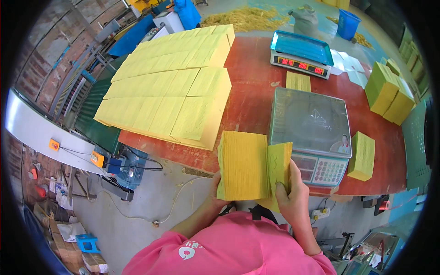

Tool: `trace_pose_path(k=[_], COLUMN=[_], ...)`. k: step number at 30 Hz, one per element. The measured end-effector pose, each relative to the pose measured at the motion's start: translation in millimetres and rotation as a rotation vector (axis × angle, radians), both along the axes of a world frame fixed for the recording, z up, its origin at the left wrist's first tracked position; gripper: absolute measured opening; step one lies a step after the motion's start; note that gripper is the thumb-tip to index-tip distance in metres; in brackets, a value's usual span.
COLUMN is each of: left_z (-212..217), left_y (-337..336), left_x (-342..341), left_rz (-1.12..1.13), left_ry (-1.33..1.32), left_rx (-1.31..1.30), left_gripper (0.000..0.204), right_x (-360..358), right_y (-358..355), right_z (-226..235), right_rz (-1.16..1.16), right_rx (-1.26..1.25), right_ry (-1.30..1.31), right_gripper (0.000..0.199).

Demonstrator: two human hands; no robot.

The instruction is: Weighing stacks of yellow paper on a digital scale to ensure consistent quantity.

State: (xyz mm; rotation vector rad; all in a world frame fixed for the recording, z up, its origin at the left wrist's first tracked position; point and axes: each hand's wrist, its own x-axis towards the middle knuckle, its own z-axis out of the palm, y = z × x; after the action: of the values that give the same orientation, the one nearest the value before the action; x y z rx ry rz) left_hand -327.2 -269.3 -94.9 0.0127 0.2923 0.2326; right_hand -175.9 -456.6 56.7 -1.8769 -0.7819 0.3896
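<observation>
1. The person holds a thick stack of yellow paper sheets in front of the chest, just off the near edge of the red table. The left hand cups the stack's lower left corner from beneath, fingers curled under it, so the weight rests in the palm.

2. The right hand closes around a thinner yellow bundle at the stack's 3 o'clock side, thumb on its face and fingers wrapped behind. The bundle stands angled away from the main stack, as if split off so it can be handled alone.

3. A grey-topped weighing scale sits on the table at 1 o'clock from the hands, close enough for a short reach. Its platform is bare.

4. A second scale with a blue tray stands beyond it at 12 o'clock, and a small yellow stack lies between the two.

5. Large rows of yellow stacks fill the table at 10 o'clock, packed edge to edge.

6. One yellow block lies just right of the near scale, and greener blocks sit at 2 o'clock.
</observation>
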Motion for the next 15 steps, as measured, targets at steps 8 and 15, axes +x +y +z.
trace_pose_path(k=[8,15], left_z=[66.5,131.9], left_y=[31.5,115.0], left_x=[50.7,168.7], left_rz=[0.344,0.288], left_ry=[0.104,0.446], left_rx=[0.58,0.875], left_gripper=[0.049,0.045], right_x=[58.8,85.1], right_y=[-38.2,-70.1], right_z=[5.3,-6.9], right_rz=[-0.052,-0.186], right_rx=[0.346,0.612], right_ry=[0.251,0.608], right_gripper=[0.064,0.068])
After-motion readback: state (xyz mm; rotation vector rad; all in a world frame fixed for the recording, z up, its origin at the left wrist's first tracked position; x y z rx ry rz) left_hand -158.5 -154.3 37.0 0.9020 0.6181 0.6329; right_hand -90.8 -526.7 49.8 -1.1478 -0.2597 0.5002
